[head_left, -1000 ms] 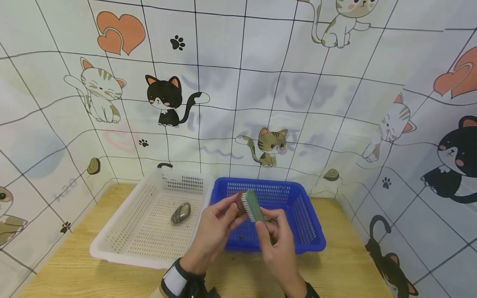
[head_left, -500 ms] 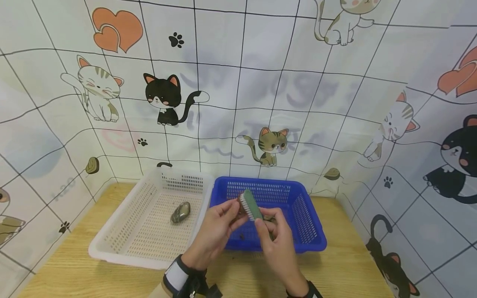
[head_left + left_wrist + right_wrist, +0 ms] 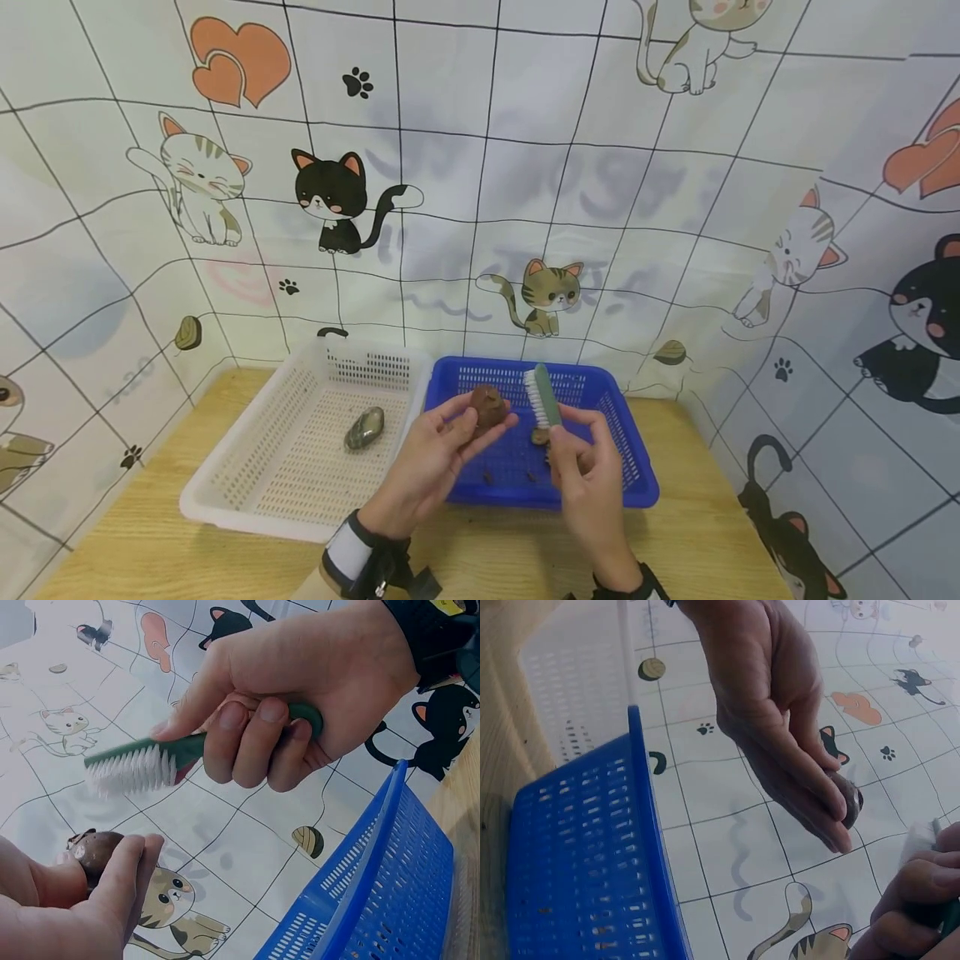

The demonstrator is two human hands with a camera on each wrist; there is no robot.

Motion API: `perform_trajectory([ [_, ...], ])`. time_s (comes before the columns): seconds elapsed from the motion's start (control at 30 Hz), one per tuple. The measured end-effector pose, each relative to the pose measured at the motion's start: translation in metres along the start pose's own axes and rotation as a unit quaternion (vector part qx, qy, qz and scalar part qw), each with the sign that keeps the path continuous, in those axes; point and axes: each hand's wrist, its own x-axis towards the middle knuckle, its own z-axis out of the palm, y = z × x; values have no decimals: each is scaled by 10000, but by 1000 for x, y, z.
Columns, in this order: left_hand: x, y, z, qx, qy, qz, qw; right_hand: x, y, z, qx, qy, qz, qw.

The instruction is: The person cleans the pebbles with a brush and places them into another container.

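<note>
My left hand [image 3: 423, 458] holds a rounded brown lump [image 3: 490, 406], coated as if with mud, between thumb and fingers over the blue basket [image 3: 633, 450]. In the left wrist view the lump [image 3: 101, 851] looks smooth and wet, with rough bits at its top. My right hand [image 3: 596, 475] grips a green scrub brush [image 3: 551, 396] with white bristles. The brush [image 3: 124, 769] stands apart from the lump, bristles facing the left-hand side. Fingers hide part of the brush handle. Beneath the right hand, brownish pieces [image 3: 540, 436] lie in the blue basket, partly covered.
To the left stands a white basket [image 3: 300, 479] with one shiny, olive-grey stone-like thing [image 3: 365, 429] in it. Small dark crumbs [image 3: 487, 477] lie on the blue basket's floor. Both baskets stand on a wooden table [image 3: 150, 542] against a cat-patterned wall sheet [image 3: 450, 208].
The right hand has drawn the brush away from the lump, to the right. The lump's face, earlier behind the brush, now shows. The left hand has stayed nearly in place.
</note>
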Motion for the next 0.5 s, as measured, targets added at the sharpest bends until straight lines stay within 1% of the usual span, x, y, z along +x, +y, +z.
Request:
perform_trajectory([
  [0.17,0,-1,-2,123,-65,-26,9999,-1,-1,3,-262,-279,-63,9992],
  [0.37,2,-6,-2,675,-29,103,9977,-4,1,8,-520,-660,-273,9961],
  [0.43,2,-8,-1,872,-20,156,9961,-3,3,9,-670,-653,-290,9952],
  [0.5,3,-10,0,967,26,183,9951,-1,6,9,-802,-546,-236,9950],
])
